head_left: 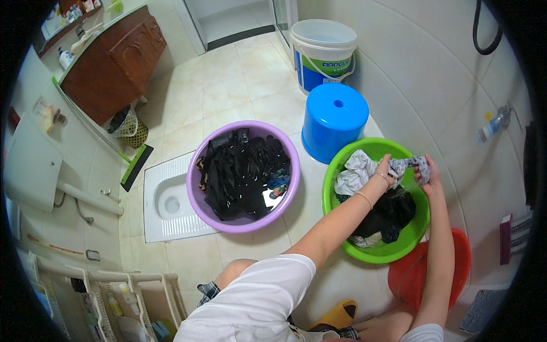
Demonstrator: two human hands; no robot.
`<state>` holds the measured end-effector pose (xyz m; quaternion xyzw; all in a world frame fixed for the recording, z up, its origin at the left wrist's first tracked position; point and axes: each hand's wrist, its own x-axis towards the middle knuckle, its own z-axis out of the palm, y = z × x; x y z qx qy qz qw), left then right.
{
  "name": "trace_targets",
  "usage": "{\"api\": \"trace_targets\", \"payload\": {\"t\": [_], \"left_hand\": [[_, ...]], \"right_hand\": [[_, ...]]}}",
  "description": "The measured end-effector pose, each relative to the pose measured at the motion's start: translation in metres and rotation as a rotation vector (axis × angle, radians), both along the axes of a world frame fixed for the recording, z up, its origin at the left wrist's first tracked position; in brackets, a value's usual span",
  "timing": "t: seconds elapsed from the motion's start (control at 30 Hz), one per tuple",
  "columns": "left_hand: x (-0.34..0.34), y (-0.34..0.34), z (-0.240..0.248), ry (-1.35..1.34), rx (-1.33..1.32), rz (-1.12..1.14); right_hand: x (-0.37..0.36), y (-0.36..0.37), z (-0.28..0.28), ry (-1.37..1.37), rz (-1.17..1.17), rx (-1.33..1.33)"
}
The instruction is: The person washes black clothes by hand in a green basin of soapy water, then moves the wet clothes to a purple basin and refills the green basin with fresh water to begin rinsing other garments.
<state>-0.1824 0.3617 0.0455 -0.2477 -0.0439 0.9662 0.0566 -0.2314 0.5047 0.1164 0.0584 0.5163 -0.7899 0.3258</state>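
A grey patterned garment point(405, 163) is stretched between my two hands above the right side of the green basin point(329, 196). My left hand point(386, 172) is closed on one part of it, and my right hand point(431, 173) grips the bunched other end. Its exact kind does not show. Beneath them the basin holds wet clothes: a white garment point(358, 174) lies at the far left, and dark clothes point(393, 214) fill the near side. A pale patterned piece point(366, 240) rests at the near edge.
Left of the green basin, a purple basin point(194, 196) of dark wet clothes stands partly over a squat toilet point(154, 199). Behind are an upturned blue stool or bucket point(336, 117) and a white pail point(323, 34). A red bucket point(461, 262) sits by my right forearm, near the tiled wall.
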Motion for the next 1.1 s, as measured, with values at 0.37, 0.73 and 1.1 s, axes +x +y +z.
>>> {"api": "trace_targets", "payload": {"t": [0.37, 0.73, 1.1], "left_hand": [[0.003, 0.027, -0.014, 0.213, -0.019, -0.327], [-0.008, 0.038, -0.031, 0.121, -0.038, -0.202], [0.002, 0.048, 0.0, 0.164, 0.016, -0.222]], "right_hand": [[0.023, -0.017, 0.023, 0.074, 0.094, 0.1], [0.016, -0.009, 0.021, 0.066, 0.054, 0.151], [0.028, -0.015, 0.025, 0.043, 0.155, 0.142]]}}
